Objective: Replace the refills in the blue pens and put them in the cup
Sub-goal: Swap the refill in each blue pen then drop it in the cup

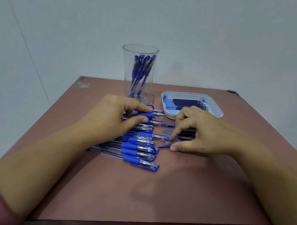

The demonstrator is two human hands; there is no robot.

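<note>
My left hand (116, 116) pinches an uncapped blue pen (149, 114) between thumb and forefinger, its metal tip pointing right. My right hand (198, 132) reaches down on the table and pinches a clear pen cap with a blue clip (166, 144) between forefinger and thumb. A row of several capped blue pens (139, 148) lies on the table under and below my left hand. A tall clear cup (139, 72) stands at the back with several blue pens inside. A white tray (217, 109) to its right holds several dark refills (189, 104).
The brown table (138, 191) ends at a front edge near my forearms. Loose dark refills (188, 132) and a small blue piece (167, 131) lie under my right hand. A pale wall rises behind the table.
</note>
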